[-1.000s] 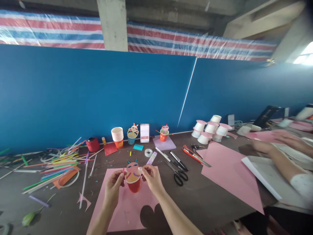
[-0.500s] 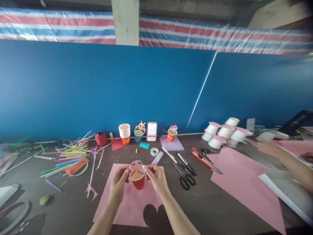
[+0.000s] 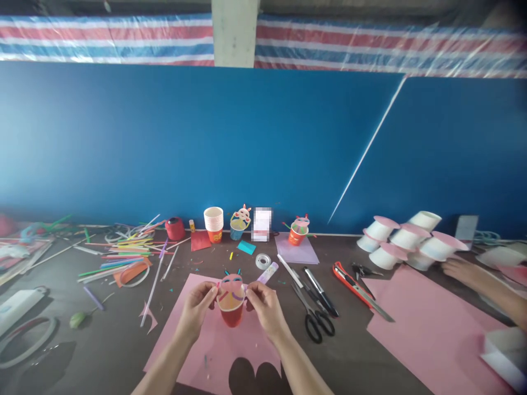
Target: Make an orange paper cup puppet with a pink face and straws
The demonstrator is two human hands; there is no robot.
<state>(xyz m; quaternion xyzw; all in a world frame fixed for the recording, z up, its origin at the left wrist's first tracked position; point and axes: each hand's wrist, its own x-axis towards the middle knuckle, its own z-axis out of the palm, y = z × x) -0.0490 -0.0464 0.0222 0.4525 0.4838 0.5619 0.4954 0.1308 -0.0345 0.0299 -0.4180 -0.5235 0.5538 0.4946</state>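
Since earlier: view has swung left, so the co-worker's hand [image 3: 461, 270] now sits at the right edge and the white cups [image 3: 405, 240] lie farther right; both own hands remain on the cup
Table [image 3: 102, 351]: dark, littered; fills the lower frame below the blue wall
Pink sheets: one pink sheet [image 3: 214, 356] under the hands at lower centre; a larger pink sheet [image 3: 428, 334] at lower right
Straws [image 3: 119, 260]: coloured heap, left of centre
Scissors [image 3: 315, 321]: black, just right of the hands; pens and a red cutter [image 3: 349, 277] beyond
Red paper cup [image 3: 231, 314]: lower centre, held upright over the pink sheet, a pink face piece [image 3: 231, 286] at its rim
Left hand [image 3: 196, 310]: fingertips pinching the face piece's left edge
Right hand [image 3: 265, 307]: fingertips pinching the right edge at the rim
Handling: judged light and thin-walled, easily crushed; paper trim likely tears or peels; best held low on the wall or lightly at the rim
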